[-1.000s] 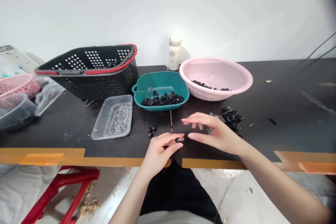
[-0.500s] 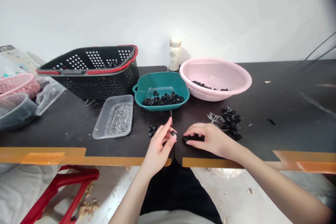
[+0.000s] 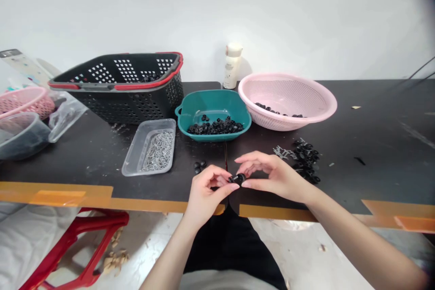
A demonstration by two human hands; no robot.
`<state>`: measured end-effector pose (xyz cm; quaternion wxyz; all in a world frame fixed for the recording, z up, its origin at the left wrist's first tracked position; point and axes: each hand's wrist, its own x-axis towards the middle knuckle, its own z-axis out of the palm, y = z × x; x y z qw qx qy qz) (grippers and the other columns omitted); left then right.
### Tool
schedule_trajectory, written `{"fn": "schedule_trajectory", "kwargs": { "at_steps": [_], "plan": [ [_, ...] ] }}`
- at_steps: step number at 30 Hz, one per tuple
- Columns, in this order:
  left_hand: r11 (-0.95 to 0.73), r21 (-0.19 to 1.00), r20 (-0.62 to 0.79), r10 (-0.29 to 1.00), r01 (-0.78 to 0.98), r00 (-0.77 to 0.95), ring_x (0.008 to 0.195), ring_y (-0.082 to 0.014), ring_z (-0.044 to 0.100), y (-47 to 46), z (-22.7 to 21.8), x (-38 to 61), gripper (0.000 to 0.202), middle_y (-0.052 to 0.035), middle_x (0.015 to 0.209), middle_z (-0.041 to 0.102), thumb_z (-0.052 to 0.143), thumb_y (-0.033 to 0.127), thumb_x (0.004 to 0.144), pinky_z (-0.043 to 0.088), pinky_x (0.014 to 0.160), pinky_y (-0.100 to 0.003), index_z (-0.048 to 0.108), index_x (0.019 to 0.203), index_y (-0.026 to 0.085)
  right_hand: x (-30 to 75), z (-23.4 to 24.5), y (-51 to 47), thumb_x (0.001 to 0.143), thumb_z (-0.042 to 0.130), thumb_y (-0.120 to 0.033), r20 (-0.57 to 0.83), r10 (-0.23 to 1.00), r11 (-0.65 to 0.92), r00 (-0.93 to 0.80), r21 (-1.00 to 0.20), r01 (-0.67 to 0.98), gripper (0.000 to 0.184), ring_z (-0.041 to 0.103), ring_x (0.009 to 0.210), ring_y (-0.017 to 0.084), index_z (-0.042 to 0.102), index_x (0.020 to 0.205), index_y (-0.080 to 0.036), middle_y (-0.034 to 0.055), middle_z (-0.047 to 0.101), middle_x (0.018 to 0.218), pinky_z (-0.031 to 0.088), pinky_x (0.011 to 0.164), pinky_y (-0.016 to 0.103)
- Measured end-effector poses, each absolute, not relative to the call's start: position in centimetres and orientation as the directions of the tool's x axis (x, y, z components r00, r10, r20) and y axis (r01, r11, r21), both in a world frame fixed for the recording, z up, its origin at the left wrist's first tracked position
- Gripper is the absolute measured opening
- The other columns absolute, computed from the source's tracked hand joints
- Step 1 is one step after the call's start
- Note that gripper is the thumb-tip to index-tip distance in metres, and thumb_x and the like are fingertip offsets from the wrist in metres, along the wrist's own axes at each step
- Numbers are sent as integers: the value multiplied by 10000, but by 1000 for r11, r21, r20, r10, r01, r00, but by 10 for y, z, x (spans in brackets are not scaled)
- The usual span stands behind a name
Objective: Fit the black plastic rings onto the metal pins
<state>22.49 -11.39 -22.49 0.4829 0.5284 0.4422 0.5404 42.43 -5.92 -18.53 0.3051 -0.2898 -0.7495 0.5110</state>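
Hands (image 3: pixel 208 188) (image 3: pixel 275 176) holding black part (image 3: pixel 237 179), bottle (image 3: pixel 232 65) label unreadable

On the desk (image 3: pixel 380 145), a tray of pins (image 3: pixel 158 152) lay before the basket (image 3: pixel 136 111), left of the tub (image 3: pixel 213 133) beside the colander (image 3: pixel 287 120).

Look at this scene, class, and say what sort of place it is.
Probably a small hand-assembly workbench: a black table with small black rings in a teal tray, small metal parts in a clear plastic tub, and a pink colander nearby.
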Motion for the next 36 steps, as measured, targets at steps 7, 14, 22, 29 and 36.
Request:
{"fn": "schedule_trajectory", "kwargs": {
  "at_steps": [7, 14, 22, 29, 36],
  "plan": [
    [-109, 993, 111, 993, -48, 43, 574, -66, 557, -115, -223, 224, 146, 26, 668, 618, 800, 223, 695, 470, 558, -152, 704, 793, 170, 423, -188, -59, 751, 787, -233, 176, 759, 305, -627, -947, 104, 188, 677, 795, 148, 737, 929, -195, 42, 714, 904, 568, 752, 258],
    [-96, 995, 97, 994, -30, 48, 549, -78, 565, -114, -219, 225, 147, 10, 652, 650, 800, 233, 689, 468, 539, -168, 698, 762, 157, 419, -191, -61, 772, 771, -197, 214, 732, 326, -646, -944, 57, 188, 677, 836, 152, 725, 954, -203, 45, 699, 924, 568, 770, 268],
    [-115, 993, 117, 993, -40, 33, 565, -97, 591, -116, -219, 224, 170, -14, 686, 680, 812, 252, 676, 488, 553, -193, 688, 736, 151, 417, -200, -65, 756, 783, -185, 253, 760, 320, -598, -947, 6, 219, 667, 810, 148, 659, 936, -202, 41, 691, 920, 579, 779, 299],
    [-126, 992, 127, 992, -25, 14, 556, -90, 567, -115, -222, 225, 181, -9, 675, 656, 811, 268, 681, 485, 550, -194, 688, 744, 149, 416, -198, -68, 780, 758, -208, 156, 779, 195, -607, -981, -2, 200, 680, 795, 147, 689, 968, -193, 53, 703, 924, 583, 765, 288],
    [-143, 989, 143, 990, -31, -6, 555, -89, 564, -116, -222, 225, 201, -17, 690, 659, 823, 276, 668, 478, 545, -196, 692, 741, 143, 413, -197, -69, 728, 799, -192, 160, 821, 131, -548, -987, -91, 187, 709, 813, 161, 640, 827, -200, 42, 735, 903, 600, 761, 306]
  ]
}}
